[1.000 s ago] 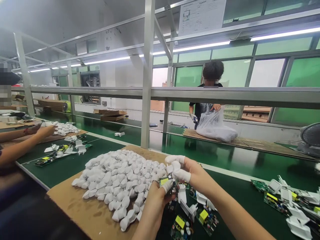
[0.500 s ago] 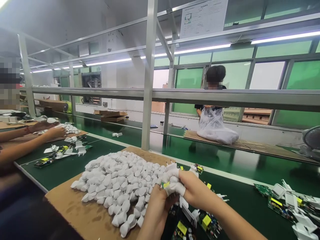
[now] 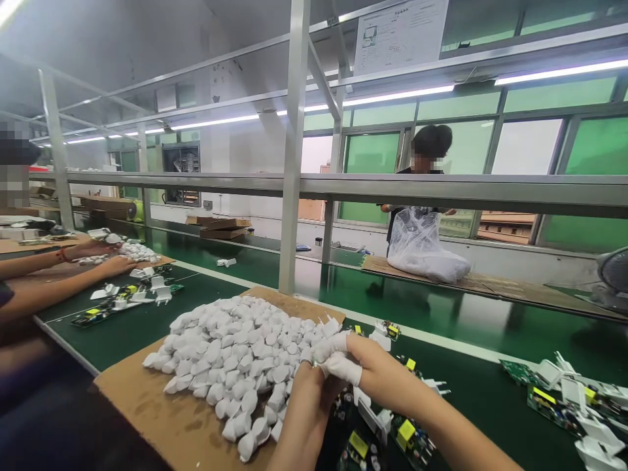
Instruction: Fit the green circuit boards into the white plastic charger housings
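Note:
My right hand (image 3: 350,360), with white coverings on its fingers, is closed against my left hand (image 3: 311,386) over the edge of the cardboard. Between them they grip a small circuit board, mostly hidden by the fingers; only a sliver of it shows. Pale metal pins of a white plug part (image 3: 333,322) stick up just behind my fingers; I cannot tell whether it joins the held board. Left of my hands spreads a big heap of white plastic pieces (image 3: 240,360). Below and right of them lie circuit boards with yellow blocks (image 3: 406,434) and white plug housings.
Under the heap is a cardboard sheet (image 3: 142,412) on the green bench (image 3: 471,386). More boards with white housings (image 3: 572,399) lie at right. A metal post (image 3: 294,150) rises ahead. At left are a co-worker's hands (image 3: 115,261); across stands a person behind a plastic bag (image 3: 417,242).
My fingers have closed further over the board, hiding its yellow part. The co-worker's hands at left have shifted slightly, and the person across has turned and spread their arms.

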`<state>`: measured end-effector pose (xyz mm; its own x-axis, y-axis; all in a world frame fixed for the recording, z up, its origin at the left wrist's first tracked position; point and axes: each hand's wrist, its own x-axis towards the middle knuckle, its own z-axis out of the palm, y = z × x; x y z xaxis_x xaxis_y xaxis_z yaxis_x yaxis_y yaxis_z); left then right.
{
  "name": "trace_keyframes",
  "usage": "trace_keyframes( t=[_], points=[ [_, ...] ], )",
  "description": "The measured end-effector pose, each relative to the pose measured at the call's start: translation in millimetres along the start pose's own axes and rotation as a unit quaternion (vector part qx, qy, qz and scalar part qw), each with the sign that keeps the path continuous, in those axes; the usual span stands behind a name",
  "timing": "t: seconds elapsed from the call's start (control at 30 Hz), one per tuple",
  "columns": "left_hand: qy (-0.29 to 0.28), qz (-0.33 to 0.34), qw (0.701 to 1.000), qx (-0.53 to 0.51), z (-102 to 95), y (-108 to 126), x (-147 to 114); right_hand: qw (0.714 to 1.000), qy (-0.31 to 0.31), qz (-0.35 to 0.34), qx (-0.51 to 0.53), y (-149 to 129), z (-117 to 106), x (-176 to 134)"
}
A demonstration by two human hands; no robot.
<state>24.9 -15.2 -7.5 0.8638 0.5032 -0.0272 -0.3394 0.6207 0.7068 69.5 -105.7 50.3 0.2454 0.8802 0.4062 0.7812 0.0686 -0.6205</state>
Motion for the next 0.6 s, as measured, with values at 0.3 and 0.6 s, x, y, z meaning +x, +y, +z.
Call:
trace_keyframes(
  t=[0.3,0.6],
  points=[
    [0.006,0.028,0.998,0.060,8.0,-1.8,-6.0,0.995,0.063,0.014,-0.072,8.8,-6.6,3.0],
    [-0.014,0.055,0.994,0.098,1.8,-9.4,-2.7,0.991,0.070,0.089,0.075,29.0,-15.9,8.8]
  ],
)
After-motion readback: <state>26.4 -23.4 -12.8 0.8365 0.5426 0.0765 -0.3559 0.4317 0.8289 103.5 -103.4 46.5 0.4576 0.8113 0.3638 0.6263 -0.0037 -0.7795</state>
